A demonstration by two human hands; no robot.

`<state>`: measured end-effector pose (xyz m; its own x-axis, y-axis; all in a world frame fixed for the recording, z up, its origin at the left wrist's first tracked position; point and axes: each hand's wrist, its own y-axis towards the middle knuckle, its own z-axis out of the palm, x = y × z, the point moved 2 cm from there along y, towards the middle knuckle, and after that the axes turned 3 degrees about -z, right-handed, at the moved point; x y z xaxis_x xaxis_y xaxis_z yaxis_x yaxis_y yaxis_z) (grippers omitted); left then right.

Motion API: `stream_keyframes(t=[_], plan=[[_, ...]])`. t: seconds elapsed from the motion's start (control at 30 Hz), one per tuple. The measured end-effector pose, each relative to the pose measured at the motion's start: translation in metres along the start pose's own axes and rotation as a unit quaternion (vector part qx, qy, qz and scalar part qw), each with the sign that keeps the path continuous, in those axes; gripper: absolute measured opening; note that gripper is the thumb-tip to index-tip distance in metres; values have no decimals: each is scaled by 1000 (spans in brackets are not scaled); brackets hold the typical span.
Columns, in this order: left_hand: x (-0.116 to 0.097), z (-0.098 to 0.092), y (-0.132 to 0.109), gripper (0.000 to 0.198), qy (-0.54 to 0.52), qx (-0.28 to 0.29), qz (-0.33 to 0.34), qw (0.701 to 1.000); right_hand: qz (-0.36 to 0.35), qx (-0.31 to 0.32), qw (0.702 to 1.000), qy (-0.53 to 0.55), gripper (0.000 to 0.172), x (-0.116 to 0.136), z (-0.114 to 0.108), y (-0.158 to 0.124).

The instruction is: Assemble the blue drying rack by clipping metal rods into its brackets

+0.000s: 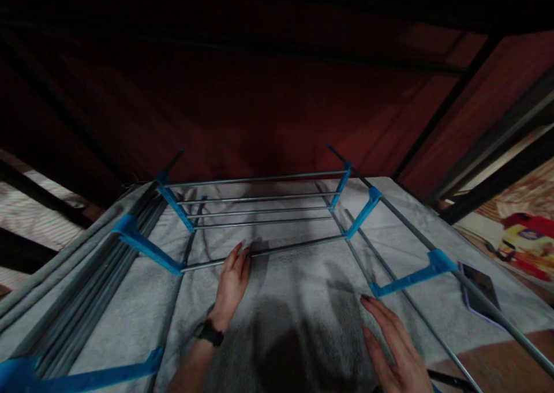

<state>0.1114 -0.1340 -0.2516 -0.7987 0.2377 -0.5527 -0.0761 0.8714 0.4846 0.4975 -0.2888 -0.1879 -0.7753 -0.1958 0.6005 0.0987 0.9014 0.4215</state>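
A partly assembled rack of grey metal tubes (277, 247) and blue plastic brackets (361, 213) lies on a grey cloth. My left hand (232, 283), with a dark watch on its wrist, rests against the nearest cross tube. Its fingers are stretched out over that tube rather than wrapped round it. At lower right, my right hand (393, 347) holds nothing, its thumb and fingers apart. The fingertips are close to the lower end of a blue bracket (411, 280) on the right side; whether they touch is unclear. Farther back, several cross tubes (259, 211) span between the side brackets.
Several loose grey tubes (99, 277) lie bundled along the left. A phone (481, 294) lies on the grey cloth (298, 300) at right, beside a long side tube. Dark red fabric (277, 110) hangs behind. A red and yellow package (530, 243) is at far right.
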Motion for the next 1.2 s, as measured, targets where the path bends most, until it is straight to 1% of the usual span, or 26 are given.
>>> stream_keyframes(t=[0.07,0.17,0.23,0.27,0.33,0.4,0.47,0.57,0.7,0.8,0.93,1.07,1.2], plan=[[9,-13,-20,38,17,-5,-14,1000,7,19,1000,3,44,0,27,7],[25,-36,-53,39,49,-14,-59,997,18,38,999,-4,46,-21,80,11],[32,-46,-72,41,71,-23,-102,992,-11,50,999,-15,46,-38,112,2],[34,-49,-79,42,81,-30,-124,989,-32,54,998,-23,46,-44,124,-5],[34,-50,-89,43,100,-40,-156,982,-67,70,994,-51,47,-50,139,-20],[30,-48,-92,42,117,-39,-160,979,-84,86,990,-75,48,-48,141,-30],[25,-45,-91,42,132,-26,-147,980,-89,94,988,-85,49,-42,137,-34],[20,-45,-87,40,153,-14,-132,979,-88,94,988,-86,48,-34,131,-31],[16,-50,-85,41,160,-13,-128,979,-79,92,989,-81,47,-31,131,-28],[11,-52,-84,45,169,-2,-133,977,-74,90,990,-84,46,-30,132,-28],[5,-52,-79,53,217,17,-163,962,-66,96,989,-93,45,-29,131,-28],[11,-53,-65,58,232,36,-176,956,-61,103,987,-107,46,-33,133,-29],[24,-54,-57,58,243,25,-179,953,-65,92,990,-83,44,-44,137,-30]])
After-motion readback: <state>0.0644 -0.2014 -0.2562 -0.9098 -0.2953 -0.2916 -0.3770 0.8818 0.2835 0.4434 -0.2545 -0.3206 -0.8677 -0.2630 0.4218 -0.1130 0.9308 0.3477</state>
